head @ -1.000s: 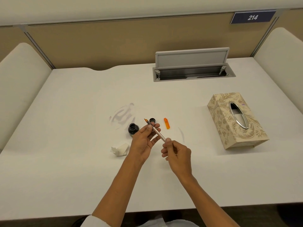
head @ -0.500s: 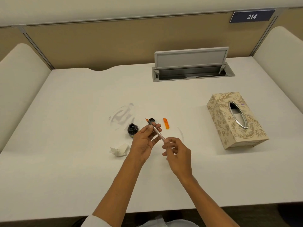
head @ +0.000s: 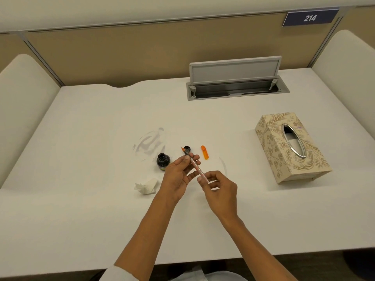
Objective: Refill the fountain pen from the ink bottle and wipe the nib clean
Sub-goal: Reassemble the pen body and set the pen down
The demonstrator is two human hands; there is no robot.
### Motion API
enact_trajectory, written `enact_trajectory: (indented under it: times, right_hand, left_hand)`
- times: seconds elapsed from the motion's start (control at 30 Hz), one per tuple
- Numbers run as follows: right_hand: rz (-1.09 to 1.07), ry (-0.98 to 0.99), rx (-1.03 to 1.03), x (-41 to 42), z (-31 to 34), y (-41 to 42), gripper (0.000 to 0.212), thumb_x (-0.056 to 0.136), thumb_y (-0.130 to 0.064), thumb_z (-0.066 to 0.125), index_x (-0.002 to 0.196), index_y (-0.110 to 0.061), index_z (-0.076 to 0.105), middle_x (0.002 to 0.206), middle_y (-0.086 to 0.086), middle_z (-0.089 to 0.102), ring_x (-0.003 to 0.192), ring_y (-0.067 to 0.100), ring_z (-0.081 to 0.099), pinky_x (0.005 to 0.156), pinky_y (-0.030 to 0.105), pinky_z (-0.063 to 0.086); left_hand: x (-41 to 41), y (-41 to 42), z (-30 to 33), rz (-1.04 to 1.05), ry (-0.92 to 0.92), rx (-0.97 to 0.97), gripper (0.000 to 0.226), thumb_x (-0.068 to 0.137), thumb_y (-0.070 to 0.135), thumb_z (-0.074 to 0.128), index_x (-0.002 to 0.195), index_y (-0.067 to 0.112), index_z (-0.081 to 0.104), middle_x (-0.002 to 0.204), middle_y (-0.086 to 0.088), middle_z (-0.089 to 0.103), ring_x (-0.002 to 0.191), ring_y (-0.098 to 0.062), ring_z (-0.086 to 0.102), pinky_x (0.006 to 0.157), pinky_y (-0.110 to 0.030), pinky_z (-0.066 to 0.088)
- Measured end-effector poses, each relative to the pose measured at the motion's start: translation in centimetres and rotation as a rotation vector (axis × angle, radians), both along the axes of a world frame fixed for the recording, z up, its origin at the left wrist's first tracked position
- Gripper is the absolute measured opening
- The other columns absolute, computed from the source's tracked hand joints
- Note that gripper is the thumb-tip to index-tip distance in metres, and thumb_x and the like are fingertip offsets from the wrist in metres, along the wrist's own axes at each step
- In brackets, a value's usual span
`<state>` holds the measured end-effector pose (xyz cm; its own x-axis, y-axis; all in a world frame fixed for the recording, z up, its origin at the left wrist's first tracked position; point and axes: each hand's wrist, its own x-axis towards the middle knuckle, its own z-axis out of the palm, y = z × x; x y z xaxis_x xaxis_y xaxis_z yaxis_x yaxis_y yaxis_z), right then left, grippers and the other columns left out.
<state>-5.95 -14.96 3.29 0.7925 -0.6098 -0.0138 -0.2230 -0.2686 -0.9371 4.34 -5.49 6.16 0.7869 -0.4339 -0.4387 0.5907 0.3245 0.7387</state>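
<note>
A slim fountain pen with an orange nib section points up and to the left above the desk. My left hand pinches its front part between thumb and fingers. My right hand pinches the rear end with its fingertips. The small dark ink bottle stands open just left of my left hand. Its black lid lies behind the nib. An orange pen cap lies to the right of the lid. A crumpled white tissue sits on the desk left of my left wrist.
A floral tissue box stands at the right of the white desk. An open grey cable hatch is set in the desk at the back. Faint smears mark the surface behind the bottle. Padded dividers flank both sides.
My right hand has shifted its fingertips on the pen's rear end, as if turning it. The pen and my left hand stay almost in place.
</note>
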Motion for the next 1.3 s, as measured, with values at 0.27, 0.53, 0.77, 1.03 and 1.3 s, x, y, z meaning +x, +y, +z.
enact_trajectory:
  times: [0.27,0.53,0.77,1.03,1.3]
  right_hand:
    - [0.153,0.059,0.091,0.2,-0.7,-0.6,0.018,0.098,-0.027,0.057,0.090,-0.022,0.072,0.072,-0.009,0.072,0.066,0.007,0.069,0.060,0.015,0.053]
    - [0.187,0.101,0.153,0.3,-0.6,-1.4,0.015,0.096,-0.033,0.060,0.092,-0.025,0.072,0.081,-0.013,0.073,0.072,0.006,0.069,0.062,0.014,0.052]
    - [0.070,0.079,-0.039,0.3,-0.8,-2.4,0.021,0.080,-0.040,0.078,0.095,-0.025,0.073,0.076,-0.017,0.069,0.074,-0.004,0.066,0.062,0.009,0.052]
    - [0.060,0.158,-0.127,0.0,-2.1,-3.8,0.021,0.084,-0.032,0.077,0.098,-0.016,0.079,0.082,-0.006,0.076,0.065,-0.001,0.065,0.065,0.002,0.047]
    - [0.002,0.302,-0.271,-0.5,-3.5,-5.7,0.020,0.083,-0.021,0.076,0.097,-0.006,0.078,0.084,0.008,0.078,0.076,0.021,0.072,0.080,0.033,0.059]
  left_hand:
    - [0.2,-0.3,0.0,-0.034,-0.011,0.015,0.019,0.098,0.012,0.048,0.098,0.010,0.066,0.092,-0.004,0.075,0.093,-0.020,0.069,0.083,-0.038,0.052]
    - [0.5,-1.0,-0.8,-0.049,0.011,0.042,0.017,0.097,0.012,0.051,0.098,0.009,0.067,0.093,-0.006,0.074,0.090,-0.020,0.070,0.072,-0.034,0.054]
    - [-0.1,-2.4,-1.9,-0.076,0.015,0.203,0.015,0.093,0.015,0.060,0.099,0.007,0.071,0.098,-0.008,0.076,0.094,-0.020,0.069,0.074,-0.034,0.055]
    - [-0.9,-4.2,-3.1,-0.079,0.049,0.311,0.018,0.089,0.014,0.066,0.102,0.002,0.071,0.101,-0.011,0.075,0.092,-0.022,0.069,0.071,-0.033,0.057]
    - [-0.1,-3.5,-4.0,-0.035,0.028,0.443,0.030,0.081,0.006,0.074,0.110,0.005,0.067,0.105,-0.013,0.072,0.093,-0.023,0.068,0.074,-0.030,0.058]
